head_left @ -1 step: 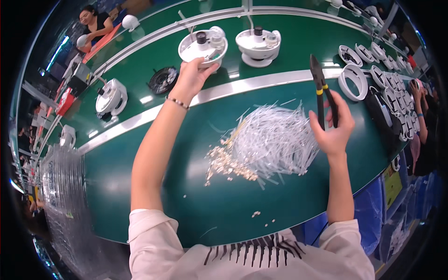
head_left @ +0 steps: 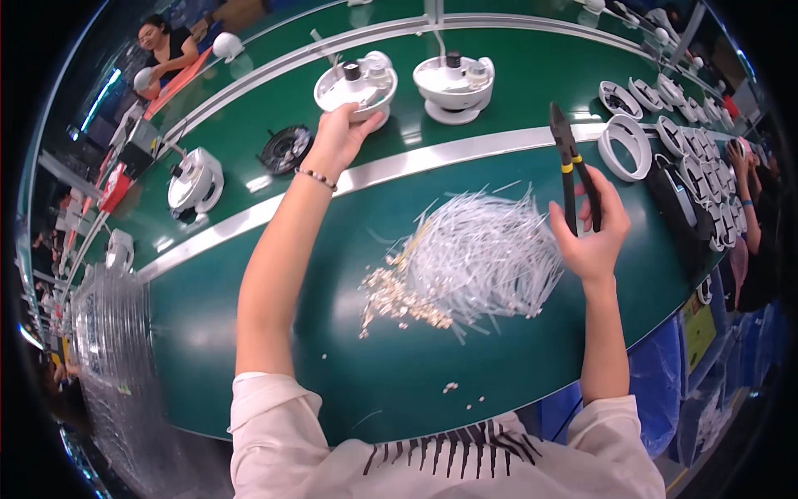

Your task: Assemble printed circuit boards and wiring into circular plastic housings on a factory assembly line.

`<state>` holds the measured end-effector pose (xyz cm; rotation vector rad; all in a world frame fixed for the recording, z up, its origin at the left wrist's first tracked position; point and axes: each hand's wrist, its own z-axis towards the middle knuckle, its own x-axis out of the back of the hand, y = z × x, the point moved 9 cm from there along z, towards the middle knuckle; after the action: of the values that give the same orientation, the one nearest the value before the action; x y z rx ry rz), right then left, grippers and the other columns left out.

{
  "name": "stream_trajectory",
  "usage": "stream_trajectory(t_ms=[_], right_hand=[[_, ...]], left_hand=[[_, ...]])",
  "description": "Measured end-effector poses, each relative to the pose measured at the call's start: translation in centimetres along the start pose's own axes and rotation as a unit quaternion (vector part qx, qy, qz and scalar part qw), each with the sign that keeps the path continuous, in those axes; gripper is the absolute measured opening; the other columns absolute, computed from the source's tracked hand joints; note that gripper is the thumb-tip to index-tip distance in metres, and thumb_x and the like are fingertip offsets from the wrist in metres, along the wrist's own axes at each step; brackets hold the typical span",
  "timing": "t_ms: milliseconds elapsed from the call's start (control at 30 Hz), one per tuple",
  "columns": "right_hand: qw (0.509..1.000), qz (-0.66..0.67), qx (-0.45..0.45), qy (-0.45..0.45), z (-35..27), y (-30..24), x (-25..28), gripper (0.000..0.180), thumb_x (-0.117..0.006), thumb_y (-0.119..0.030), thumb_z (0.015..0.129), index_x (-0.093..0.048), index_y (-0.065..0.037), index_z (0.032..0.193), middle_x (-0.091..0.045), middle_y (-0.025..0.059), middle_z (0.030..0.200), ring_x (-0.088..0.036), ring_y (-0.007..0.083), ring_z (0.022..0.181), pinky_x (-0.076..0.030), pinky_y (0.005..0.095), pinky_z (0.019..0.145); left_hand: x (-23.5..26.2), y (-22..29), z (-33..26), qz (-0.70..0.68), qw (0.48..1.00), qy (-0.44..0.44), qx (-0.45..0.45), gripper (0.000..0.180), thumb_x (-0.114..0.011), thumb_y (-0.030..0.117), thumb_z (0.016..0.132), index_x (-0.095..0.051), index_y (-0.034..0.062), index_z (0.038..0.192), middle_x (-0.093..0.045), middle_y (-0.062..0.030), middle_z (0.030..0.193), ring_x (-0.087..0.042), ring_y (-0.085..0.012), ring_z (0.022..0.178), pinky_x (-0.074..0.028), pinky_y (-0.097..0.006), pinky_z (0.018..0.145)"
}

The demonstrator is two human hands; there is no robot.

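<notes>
A: Report the held items first.

B: The left hand point(head_left: 339, 140) is extended to the upper centre of the frame, fingers closed on the near rim of a round white housing point(head_left: 356, 84) that sits on the green conveyor belt point(head_left: 515, 71). The right hand point(head_left: 592, 229), at centre right, is clamped around the handles of a pair of black cutting pliers point(head_left: 570, 170) with yellow bands; the nose points up and away. Whether the plier tips are parted or closed cannot be told from this view.

A: Adjacent items?

B: A second white housing point(head_left: 455, 81) stands just right of the first, apart from it. Between the two forearms, on the green worktable point(head_left: 249, 333), lies a loose heap of clear thin plastic strips point(head_left: 486, 254). Touching its left edge is a scatter of small pale cut pieces point(head_left: 397, 298); a few more lie near the lower edge.

A: Progress status?

B: Judged from the layout: the offcuts suggest some trimming is complete. The gripped housing is on the belt, not yet at the worktable, and the pliers are well apart from it, so work on this unit appears not yet started.

A: Periphery?

B: White ring parts point(head_left: 625, 143) are lined up along the upper right. Another white unit point(head_left: 194, 180) and a black round part point(head_left: 287, 148) lie on the belt at left. Another person point(head_left: 166, 46) sits at upper left.
</notes>
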<state>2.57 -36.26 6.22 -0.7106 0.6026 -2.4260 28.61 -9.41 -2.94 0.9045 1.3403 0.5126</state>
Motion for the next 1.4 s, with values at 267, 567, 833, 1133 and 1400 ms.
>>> stream_trajectory(t_ms=[267, 567, 833, 1133, 1400], right_hand=[[0.998, -0.031, -0.014, 0.048, 0.8, 1.6, 3.8, 0.052, -0.069, -0.006, 0.052, -0.055, -0.001, 0.103, -0.054, 0.0032, 0.074, -0.038, 0.0075, 0.050, -0.030, 0.0196, 0.043], [0.998, -0.056, -0.010, 0.035, 1.1, 2.3, 2.6, 0.054, -0.070, -0.010, 0.053, -0.055, -0.004, 0.105, -0.056, 0.0041, 0.078, -0.045, 0.0113, 0.056, -0.034, 0.0225, 0.048], [0.994, -0.102, -0.011, 0.027, 1.5, 2.7, 3.6, 0.053, -0.069, -0.012, 0.055, -0.054, -0.002, 0.105, -0.056, 0.0100, 0.085, -0.055, 0.0225, 0.076, -0.044, 0.0299, 0.062], [0.975, -0.218, 0.021, -0.026, 0.5, 2.8, 1.8, 0.057, -0.069, -0.014, 0.054, -0.053, -0.003, 0.107, -0.054, 0.0087, 0.092, -0.052, 0.0243, 0.082, -0.040, 0.0342, 0.071], [0.964, -0.258, -0.020, -0.060, 0.0, 3.1, 1.3, 0.061, -0.069, -0.017, 0.055, -0.051, -0.004, 0.111, -0.053, 0.0090, 0.098, -0.050, 0.0244, 0.088, -0.037, 0.0339, 0.074]], left_hand=[[-4.6, -7.1, 3.7, -0.058, 0.990, 0.129, 0.007, 0.068, -0.062, 0.027, 0.079, -0.023, -0.0058, 0.125, -0.032, -0.0192, 0.125, -0.042, -0.0325, 0.110, -0.046, -0.042, 0.086], [-14.1, -12.8, 6.1, -0.138, 0.985, 0.024, 0.101, 0.041, -0.043, -0.001, 0.075, -0.031, -0.0083, 0.114, -0.035, -0.0242, 0.112, -0.046, -0.0391, 0.101, -0.045, -0.047, 0.087], [-16.1, -9.1, -4.0, 0.111, 0.987, -0.086, 0.073, 0.059, -0.032, -0.012, 0.060, -0.031, 0.0008, 0.118, -0.043, -0.0188, 0.114, -0.051, -0.0336, 0.101, -0.048, -0.047, 0.083], [-17.0, -7.8, -9.4, 0.225, 0.964, -0.124, 0.063, 0.055, -0.035, -0.010, 0.068, -0.026, -0.0010, 0.121, -0.044, -0.0158, 0.112, -0.054, -0.0264, 0.099, -0.051, -0.036, 0.082], [-16.2, -8.2, -9.7, 0.251, 0.961, -0.110, 0.036, 0.054, -0.037, -0.008, 0.072, -0.027, 0.0010, 0.124, -0.045, -0.0129, 0.116, -0.051, -0.0231, 0.103, -0.047, -0.039, 0.086]])
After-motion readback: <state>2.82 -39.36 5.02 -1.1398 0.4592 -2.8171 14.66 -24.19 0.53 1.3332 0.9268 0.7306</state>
